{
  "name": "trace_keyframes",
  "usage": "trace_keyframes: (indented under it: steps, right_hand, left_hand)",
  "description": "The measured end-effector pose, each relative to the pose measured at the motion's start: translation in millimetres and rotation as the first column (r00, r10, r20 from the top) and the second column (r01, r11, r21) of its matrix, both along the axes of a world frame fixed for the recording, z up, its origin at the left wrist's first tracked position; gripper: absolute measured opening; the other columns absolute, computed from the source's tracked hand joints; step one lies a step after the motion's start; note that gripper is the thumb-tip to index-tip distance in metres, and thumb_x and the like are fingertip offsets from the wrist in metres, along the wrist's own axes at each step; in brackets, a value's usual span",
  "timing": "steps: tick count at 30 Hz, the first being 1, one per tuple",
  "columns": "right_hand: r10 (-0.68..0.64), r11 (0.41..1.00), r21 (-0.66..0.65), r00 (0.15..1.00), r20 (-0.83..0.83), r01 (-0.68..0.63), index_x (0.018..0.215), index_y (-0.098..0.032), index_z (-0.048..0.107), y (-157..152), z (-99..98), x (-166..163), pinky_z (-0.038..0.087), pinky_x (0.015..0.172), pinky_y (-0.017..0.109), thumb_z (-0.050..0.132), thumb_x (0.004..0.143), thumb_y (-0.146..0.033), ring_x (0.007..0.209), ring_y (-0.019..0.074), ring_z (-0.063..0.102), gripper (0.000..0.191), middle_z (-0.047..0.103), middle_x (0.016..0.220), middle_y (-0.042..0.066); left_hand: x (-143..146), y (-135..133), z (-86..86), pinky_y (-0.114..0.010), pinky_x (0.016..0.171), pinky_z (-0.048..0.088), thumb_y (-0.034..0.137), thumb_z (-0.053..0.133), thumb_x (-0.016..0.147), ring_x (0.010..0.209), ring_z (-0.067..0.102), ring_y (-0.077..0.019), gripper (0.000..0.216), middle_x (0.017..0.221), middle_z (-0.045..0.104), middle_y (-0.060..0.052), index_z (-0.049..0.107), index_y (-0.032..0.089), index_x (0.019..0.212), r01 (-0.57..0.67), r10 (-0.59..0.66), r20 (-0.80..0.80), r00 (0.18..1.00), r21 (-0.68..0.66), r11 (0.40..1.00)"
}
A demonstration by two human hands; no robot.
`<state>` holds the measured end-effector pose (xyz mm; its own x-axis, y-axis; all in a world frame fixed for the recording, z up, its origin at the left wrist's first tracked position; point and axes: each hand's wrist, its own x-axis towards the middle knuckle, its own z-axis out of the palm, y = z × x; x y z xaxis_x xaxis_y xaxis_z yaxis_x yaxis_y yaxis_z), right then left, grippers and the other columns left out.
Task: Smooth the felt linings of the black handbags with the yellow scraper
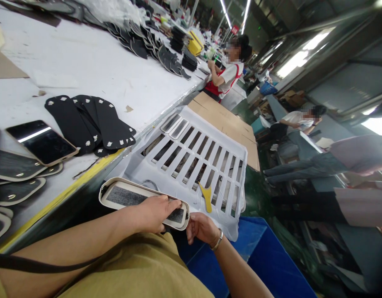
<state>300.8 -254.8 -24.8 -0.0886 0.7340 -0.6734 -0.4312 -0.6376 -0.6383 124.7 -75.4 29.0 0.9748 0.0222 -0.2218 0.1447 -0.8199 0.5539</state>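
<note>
A long, round-ended piece [125, 198] with a cream raised rim and dark grey fabric inside lies level in front of my body. My left hand [158, 212] is closed over its right half, thumb lying across the grey inside. At the right end, my right hand [201, 227] has its fingers curled against the rim; what the fingertips pinch is partly hidden. Beyond the piece stands a pale grey slotted plastic crate [191, 159]. A yellow forked tool [206, 198] lies on its slats, and two small white-rimmed frames [175, 125] rest at its far left corner.
On the white table [94, 54] at the left lie black cut pieces [91, 122], a phone [42, 142] and riveted dark straps [18, 190]. Cardboard [225, 120] is behind the crate, a blue bin [262, 252] below right. A co-worker [226, 76] is at the table's far end.
</note>
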Motion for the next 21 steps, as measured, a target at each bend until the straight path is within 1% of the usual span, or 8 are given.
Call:
trace_keyframes:
  steps: [3,8,11,14,16,17,19,21]
  right_hand:
    - [-0.017,0.998,0.052,1.000,0.021,0.016,0.074,-0.011,0.059,-1,-0.6,-3,0.045,0.036,0.021,0.056,0.073,-0.058,0.038,0.0159,0.060,0.047,0.065,0.050,0.005]
    - [0.001,0.999,0.054,1.000,0.031,-0.002,0.069,-0.010,0.058,3,2.4,-2,0.046,0.035,0.021,0.061,0.070,-0.060,0.038,0.0159,0.060,0.050,0.065,0.050,0.006]
    - [0.057,0.998,0.020,0.995,0.078,-0.059,0.068,-0.010,0.058,7,10.0,1,0.049,0.038,0.024,0.061,0.071,-0.060,0.040,0.0168,0.062,0.051,0.066,0.051,0.007]
    - [0.146,0.989,-0.033,0.975,0.171,-0.142,0.070,-0.009,0.058,12,24.3,2,0.050,0.040,0.024,0.058,0.071,-0.063,0.044,0.0174,0.064,0.053,0.067,0.054,0.008]
    - [0.205,0.978,-0.085,0.948,0.243,-0.190,0.071,-0.010,0.058,18,35.8,-1,0.049,0.040,0.022,0.054,0.074,-0.061,0.045,0.0163,0.064,0.051,0.067,0.055,0.007]
    - [0.245,0.967,-0.141,0.921,0.301,-0.211,0.069,-0.011,0.057,21,41.4,-4,0.048,0.039,0.021,0.052,0.078,-0.057,0.044,0.0151,0.063,0.047,0.066,0.053,0.005]
    - [0.336,0.931,-0.285,0.839,0.427,-0.228,0.064,-0.014,0.054,29,51.2,-10,0.046,0.036,0.019,0.047,0.084,-0.044,0.039,0.0126,0.060,0.037,0.063,0.048,0.002]
    - [0.407,0.892,-0.397,0.764,0.501,-0.215,0.057,-0.015,0.050,37,57.8,-17,0.043,0.032,0.018,0.044,0.085,-0.029,0.033,0.0114,0.056,0.032,0.060,0.043,0.001]
  left_hand:
    - [1,1,0.4,-0.036,0.085,0.047,0.025,0.070,0.059,0.096,0.057,-0.0275,0.080,0.105,0.057,-0.013,0.036,0.019,0.131,-0.003,0.003,-0.003,1.000,-0.004,1.000]
    - [0,1,0.8,-0.035,0.086,0.046,0.025,0.070,0.059,0.098,0.057,-0.0275,0.080,0.106,0.057,-0.013,0.037,0.019,0.131,-0.004,0.004,0.003,1.000,-0.012,1.000]
    - [0,1,1.1,-0.035,0.087,0.046,0.026,0.071,0.059,0.099,0.056,-0.0274,0.080,0.107,0.057,-0.012,0.036,0.020,0.131,-0.001,0.001,-0.010,1.000,-0.008,1.000]
    - [1,1,1.6,-0.034,0.085,0.046,0.027,0.070,0.060,0.096,0.057,-0.0266,0.078,0.105,0.057,-0.011,0.036,0.021,0.130,0.002,-0.002,-0.019,1.000,-0.002,1.000]
    - [2,1,1.9,-0.034,0.084,0.047,0.027,0.070,0.061,0.094,0.058,-0.0263,0.077,0.103,0.057,-0.011,0.037,0.021,0.130,0.000,0.000,-0.012,1.000,0.002,1.000]
    - [2,1,2.1,-0.034,0.083,0.047,0.027,0.070,0.061,0.093,0.058,-0.0262,0.076,0.102,0.058,-0.011,0.037,0.021,0.130,0.000,0.000,-0.007,1.000,0.005,1.000]
    - [2,1,2.5,-0.034,0.081,0.048,0.026,0.069,0.061,0.092,0.059,-0.0265,0.076,0.100,0.058,-0.011,0.038,0.020,0.129,0.001,-0.001,-0.003,1.000,0.014,1.000]
    - [3,0,3.0,-0.034,0.080,0.048,0.024,0.069,0.061,0.091,0.059,-0.0266,0.075,0.100,0.057,-0.012,0.039,0.020,0.129,-0.001,0.001,-0.004,1.000,0.018,1.000]
